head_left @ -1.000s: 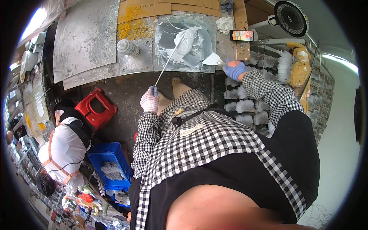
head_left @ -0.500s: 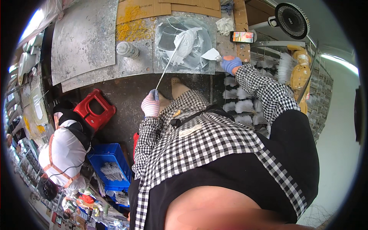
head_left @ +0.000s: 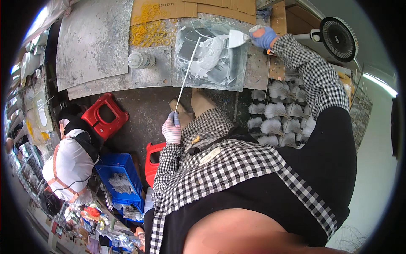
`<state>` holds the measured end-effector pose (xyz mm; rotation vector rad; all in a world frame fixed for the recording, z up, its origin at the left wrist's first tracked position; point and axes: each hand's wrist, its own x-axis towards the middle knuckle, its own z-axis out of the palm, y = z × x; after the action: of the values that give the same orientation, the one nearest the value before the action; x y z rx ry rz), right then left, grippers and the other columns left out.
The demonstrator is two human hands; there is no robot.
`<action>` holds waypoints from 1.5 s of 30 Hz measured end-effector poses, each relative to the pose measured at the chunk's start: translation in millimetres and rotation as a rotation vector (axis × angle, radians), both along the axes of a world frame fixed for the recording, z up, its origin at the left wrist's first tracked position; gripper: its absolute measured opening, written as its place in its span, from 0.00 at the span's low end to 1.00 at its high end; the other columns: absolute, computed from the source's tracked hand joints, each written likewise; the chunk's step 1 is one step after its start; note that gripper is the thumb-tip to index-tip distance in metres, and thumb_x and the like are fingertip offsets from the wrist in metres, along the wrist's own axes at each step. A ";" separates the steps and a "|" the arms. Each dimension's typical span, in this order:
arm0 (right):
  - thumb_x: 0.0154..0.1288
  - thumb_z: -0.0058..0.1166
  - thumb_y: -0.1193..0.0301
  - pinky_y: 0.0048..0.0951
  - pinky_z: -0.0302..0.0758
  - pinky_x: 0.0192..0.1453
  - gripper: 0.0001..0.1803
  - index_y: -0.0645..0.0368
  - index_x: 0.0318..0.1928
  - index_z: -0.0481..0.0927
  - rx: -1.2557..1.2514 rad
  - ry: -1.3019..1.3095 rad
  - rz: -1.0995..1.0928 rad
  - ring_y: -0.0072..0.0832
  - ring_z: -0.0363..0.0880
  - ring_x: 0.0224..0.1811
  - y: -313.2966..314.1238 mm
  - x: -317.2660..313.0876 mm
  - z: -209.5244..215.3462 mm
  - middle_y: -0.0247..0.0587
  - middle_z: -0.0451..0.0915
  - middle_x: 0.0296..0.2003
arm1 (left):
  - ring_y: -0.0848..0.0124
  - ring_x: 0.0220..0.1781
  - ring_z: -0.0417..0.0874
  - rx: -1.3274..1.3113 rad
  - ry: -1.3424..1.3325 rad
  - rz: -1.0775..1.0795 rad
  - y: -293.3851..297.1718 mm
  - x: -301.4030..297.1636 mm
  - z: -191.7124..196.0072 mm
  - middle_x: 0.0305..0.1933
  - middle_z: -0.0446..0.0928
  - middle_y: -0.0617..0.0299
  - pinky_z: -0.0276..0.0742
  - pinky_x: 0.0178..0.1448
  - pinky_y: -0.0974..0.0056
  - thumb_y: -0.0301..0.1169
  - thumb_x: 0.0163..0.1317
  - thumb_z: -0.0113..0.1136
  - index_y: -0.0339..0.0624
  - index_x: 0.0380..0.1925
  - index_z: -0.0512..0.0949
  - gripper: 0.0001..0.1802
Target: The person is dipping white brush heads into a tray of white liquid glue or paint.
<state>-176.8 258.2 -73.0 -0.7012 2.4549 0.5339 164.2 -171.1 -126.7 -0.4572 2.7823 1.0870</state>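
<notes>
Gripping a thin white rod point(head_left: 186, 72), the gloved left hand point(head_left: 172, 130) is closed round its near end; the far tip rests on a clear plastic sheet point(head_left: 237, 63) over white lumps on the pitted metal bench point(head_left: 97, 42). Far right, the blue-gloved right hand point(head_left: 263, 37) pinches a flat white scraper point(head_left: 237, 39). A white bottle point(head_left: 141, 60) lies left. A blue crate point(head_left: 111, 166) holds pale pieces.

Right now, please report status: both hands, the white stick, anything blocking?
Left hand shut on the long white stick, tip over the plastic-covered tray. Right hand grips a white scraper at the tray's edge. Bottle stands beside, apart.
</notes>
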 end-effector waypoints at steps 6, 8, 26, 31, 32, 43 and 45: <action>0.52 0.54 0.63 0.40 0.78 0.31 0.08 0.51 0.26 0.82 -0.239 0.213 0.540 0.43 0.82 0.28 -29.4 -80.4 -31.8 0.41 0.81 0.23 | 0.53 0.37 0.84 0.067 -0.061 0.110 12.9 -1.7 -12.3 0.36 0.83 0.49 0.79 0.42 0.56 0.34 0.68 0.53 0.41 0.42 0.81 0.11; 0.52 0.54 0.64 0.40 0.77 0.29 0.07 0.51 0.25 0.81 -0.342 0.185 0.635 0.42 0.82 0.27 -53.7 -88.8 -24.6 0.40 0.80 0.22 | 0.58 0.36 0.84 0.070 -0.076 0.126 13.6 1.0 -20.2 0.36 0.83 0.50 0.78 0.43 0.59 0.35 0.69 0.54 0.40 0.43 0.81 0.12; 0.56 0.50 0.65 0.44 0.76 0.29 0.09 0.56 0.32 0.78 -0.158 0.092 0.394 0.41 0.82 0.26 -13.2 14.0 10.0 0.44 0.80 0.22 | 0.49 0.35 0.83 -0.006 -0.066 0.093 16.2 -1.9 -21.4 0.33 0.81 0.47 0.77 0.40 0.51 0.41 0.68 0.52 0.46 0.41 0.81 0.14; 0.56 0.50 0.65 0.43 0.76 0.30 0.09 0.53 0.35 0.79 -0.235 0.040 0.368 0.43 0.82 0.28 -68.1 29.2 -1.2 0.45 0.80 0.23 | 0.48 0.37 0.83 0.016 -0.098 0.100 20.1 -10.5 -24.1 0.35 0.82 0.46 0.78 0.42 0.52 0.40 0.69 0.52 0.45 0.42 0.81 0.14; 0.56 0.50 0.65 0.43 0.76 0.30 0.09 0.53 0.35 0.79 -0.234 0.046 0.361 0.43 0.82 0.28 -71.8 37.7 0.2 0.45 0.80 0.23 | 0.48 0.38 0.83 0.013 -0.091 0.098 19.7 -12.5 -26.0 0.36 0.82 0.46 0.78 0.43 0.53 0.40 0.69 0.51 0.44 0.42 0.81 0.14; 0.61 0.47 0.62 0.43 0.76 0.32 0.15 0.52 0.45 0.78 -0.176 -0.010 0.147 0.42 0.82 0.30 20.7 124.2 -3.1 0.44 0.81 0.27 | 0.54 0.37 0.84 0.043 -0.155 -0.092 -14.5 -42.0 -29.9 0.35 0.82 0.47 0.77 0.43 0.58 0.38 0.67 0.55 0.43 0.44 0.81 0.13; 0.61 0.47 0.62 0.43 0.76 0.32 0.15 0.53 0.45 0.78 -0.161 -0.031 0.105 0.42 0.82 0.30 10.5 144.3 -5.5 0.44 0.81 0.27 | 0.53 0.36 0.83 0.074 -0.178 -0.103 -23.5 -47.0 -26.9 0.34 0.82 0.46 0.77 0.43 0.58 0.38 0.68 0.54 0.44 0.44 0.81 0.12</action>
<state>-32.5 268.7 -78.5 -0.9010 2.4617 0.3645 117.2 -194.6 -153.6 -0.3773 2.5716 1.0662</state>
